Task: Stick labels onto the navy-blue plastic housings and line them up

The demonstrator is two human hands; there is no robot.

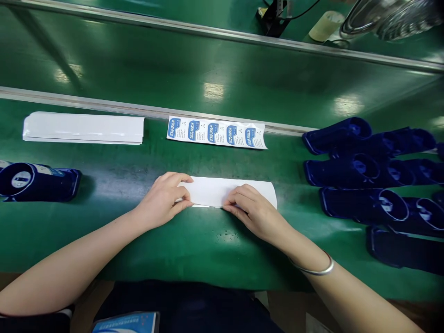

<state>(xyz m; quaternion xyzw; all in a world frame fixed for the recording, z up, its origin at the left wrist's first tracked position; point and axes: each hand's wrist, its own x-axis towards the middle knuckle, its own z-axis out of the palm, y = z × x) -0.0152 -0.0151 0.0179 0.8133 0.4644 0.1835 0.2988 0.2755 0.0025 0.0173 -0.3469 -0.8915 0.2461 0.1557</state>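
Pinching the near edge of the white card (222,190) with both hands was how it sat when I looked. The left hand (163,199) had its thumb and fingertips closed lightly on the card's left end, and the right hand (251,210) was curled over the right half with its fingertips pressed at the same near edge. I figured that grip kept the card flat on the green belt (215,240) and square to me.

Just beyond the fingertips lay a strip of blue-and-white labels (217,132), close enough to grab without leaning. Further off past the left hand was a stack of white cards (83,127), neatly squared up, and a single blue tray (38,181) sat out to that side too. Off past the right hand, a loose pile of blue trays (371,185) overlapped each other, looked like supply kept within reach.
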